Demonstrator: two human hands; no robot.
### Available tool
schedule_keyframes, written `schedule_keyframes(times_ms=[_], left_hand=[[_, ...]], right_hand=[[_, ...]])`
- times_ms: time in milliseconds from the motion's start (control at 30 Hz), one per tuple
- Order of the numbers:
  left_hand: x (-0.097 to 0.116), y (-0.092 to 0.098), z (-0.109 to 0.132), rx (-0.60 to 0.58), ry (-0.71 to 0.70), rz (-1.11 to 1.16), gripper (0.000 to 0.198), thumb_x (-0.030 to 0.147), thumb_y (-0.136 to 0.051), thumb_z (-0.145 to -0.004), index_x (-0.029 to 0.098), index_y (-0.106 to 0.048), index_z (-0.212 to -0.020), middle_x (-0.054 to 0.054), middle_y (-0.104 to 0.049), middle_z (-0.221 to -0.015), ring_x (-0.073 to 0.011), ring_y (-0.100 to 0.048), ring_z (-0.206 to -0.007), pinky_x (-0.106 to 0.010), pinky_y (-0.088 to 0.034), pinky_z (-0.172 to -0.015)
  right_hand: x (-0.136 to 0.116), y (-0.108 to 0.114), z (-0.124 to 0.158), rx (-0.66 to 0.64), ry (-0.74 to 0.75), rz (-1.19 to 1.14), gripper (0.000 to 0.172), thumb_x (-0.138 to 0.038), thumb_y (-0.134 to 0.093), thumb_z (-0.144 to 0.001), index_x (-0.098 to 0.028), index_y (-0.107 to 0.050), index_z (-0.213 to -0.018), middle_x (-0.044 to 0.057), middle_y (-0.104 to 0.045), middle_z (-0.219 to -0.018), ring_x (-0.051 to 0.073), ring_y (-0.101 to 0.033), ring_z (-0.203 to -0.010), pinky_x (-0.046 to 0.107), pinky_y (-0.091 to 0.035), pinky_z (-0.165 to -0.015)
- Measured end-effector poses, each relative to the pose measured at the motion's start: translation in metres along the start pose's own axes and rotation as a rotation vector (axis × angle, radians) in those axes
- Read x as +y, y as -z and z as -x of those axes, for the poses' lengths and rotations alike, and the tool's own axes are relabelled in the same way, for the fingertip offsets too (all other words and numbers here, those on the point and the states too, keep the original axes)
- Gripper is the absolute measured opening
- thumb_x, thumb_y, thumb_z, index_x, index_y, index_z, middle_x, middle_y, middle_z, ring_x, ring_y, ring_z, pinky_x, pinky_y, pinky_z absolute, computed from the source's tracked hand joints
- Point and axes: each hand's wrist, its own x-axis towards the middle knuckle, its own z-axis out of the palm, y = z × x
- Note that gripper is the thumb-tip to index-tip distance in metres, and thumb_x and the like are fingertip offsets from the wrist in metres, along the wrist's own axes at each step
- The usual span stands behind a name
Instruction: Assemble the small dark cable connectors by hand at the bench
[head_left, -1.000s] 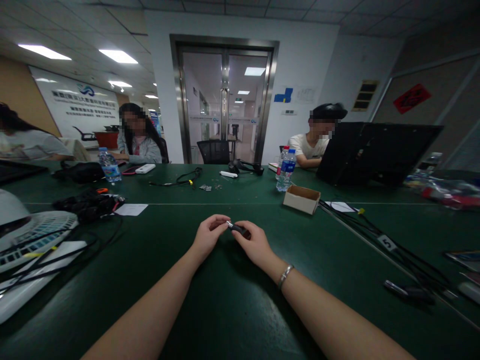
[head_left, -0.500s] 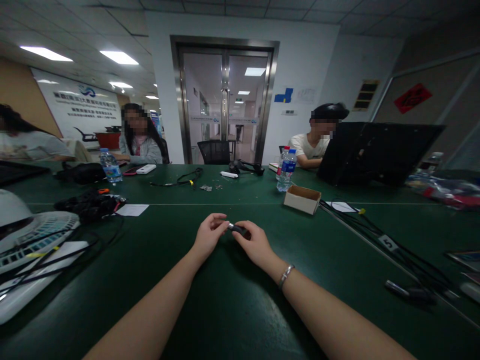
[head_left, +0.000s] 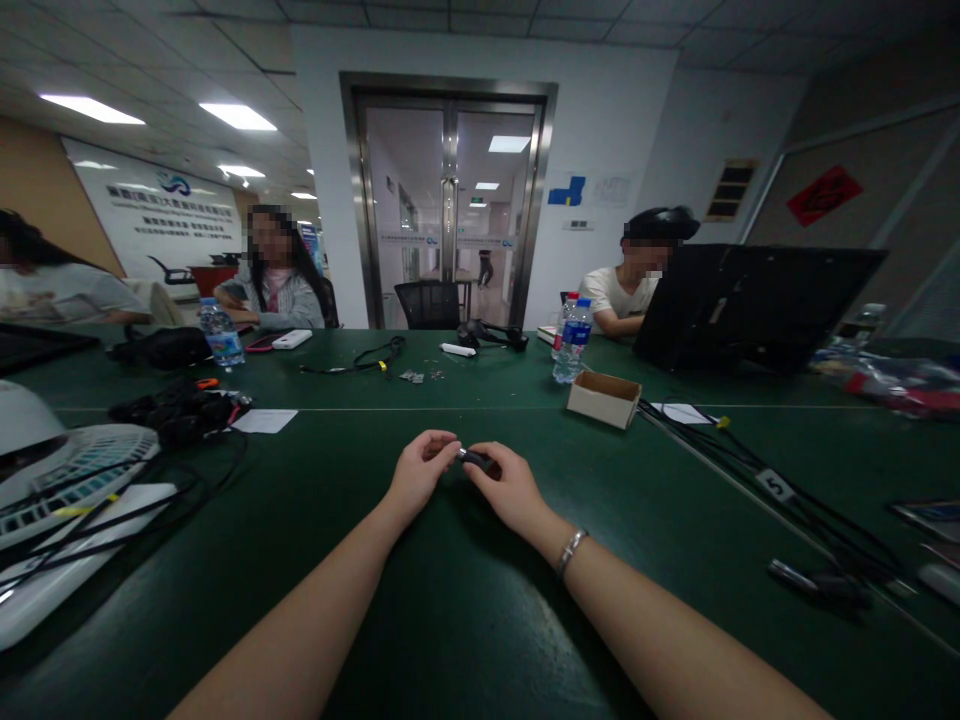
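Observation:
Over the green table (head_left: 465, 600) my two hands meet at the middle. My right hand (head_left: 510, 485) is closed around a small black plug with a silver metal tip (head_left: 474, 458). The fingers of my left hand (head_left: 418, 470) pinch that silver end. A silver bracelet (head_left: 570, 551) sits on my right wrist. Both forearms rest low over the table.
A small open cardboard box (head_left: 604, 397) and two water bottles (head_left: 572, 340) stand beyond my hands. Black cables (head_left: 757, 475) run along the right side, a laptop (head_left: 742, 305) behind them. A white fan (head_left: 67, 460) and cable tangle lie left. Three people sit at the far side.
My left fingers have closed a little further onto the plug's silver tip. A person seated at the far left has shifted an arm. My hands stay where they were.

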Motion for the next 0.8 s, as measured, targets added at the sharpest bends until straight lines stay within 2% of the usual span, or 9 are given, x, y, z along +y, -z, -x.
schedule_keyframes(times_ms=[267, 433, 600, 800], left_hand=[[0.0021, 0.0014, 0.0003, -0.022, -0.033, 0.062, 0.034, 0.031, -0.069, -0.067, 0.017, -0.061, -0.097, -0.009, -0.066, -0.098, -0.0205, -0.061, -0.091, -0.033, -0.048, -0.079], [0.0010, 0.0006, -0.0006, -0.017, -0.034, 0.092, 0.034, 0.031, -0.071, -0.065, 0.017, -0.062, -0.094, -0.009, -0.066, -0.099, -0.0213, -0.061, -0.094, -0.034, -0.048, -0.082], [-0.0025, -0.0009, -0.0027, 0.000, 0.007, 0.118, 0.037, 0.036, -0.070, -0.066, 0.017, -0.062, -0.097, -0.009, -0.065, -0.102, -0.0208, -0.061, -0.095, -0.030, -0.048, -0.076], [0.0004, -0.0019, -0.0014, 0.005, -0.007, 0.068, 0.034, 0.037, -0.068, -0.068, 0.016, -0.062, -0.093, -0.007, -0.065, -0.093, -0.0178, -0.061, -0.083, -0.028, -0.048, -0.070]], right_hand=[[0.0020, 0.0001, 0.0006, -0.007, -0.010, -0.016, 0.020, -0.028, -0.058, -0.079, -0.020, -0.065, -0.096, 0.004, -0.064, -0.090, 0.016, -0.058, -0.080, 0.029, -0.046, -0.071], [0.0036, -0.0010, -0.0008, 0.010, 0.012, -0.004, 0.018, -0.028, -0.059, -0.079, -0.020, -0.065, -0.094, 0.003, -0.064, -0.089, 0.016, -0.058, -0.079, 0.029, -0.046, -0.072], [0.0048, -0.0030, -0.0014, 0.022, 0.018, -0.014, 0.017, -0.027, -0.059, -0.078, -0.020, -0.065, -0.092, 0.003, -0.064, -0.088, 0.016, -0.058, -0.078, 0.028, -0.046, -0.070], [0.0038, -0.0027, -0.0012, 0.001, 0.008, -0.021, 0.018, -0.028, -0.057, -0.079, -0.020, -0.065, -0.093, 0.003, -0.064, -0.089, 0.016, -0.058, -0.076, 0.029, -0.046, -0.068]])
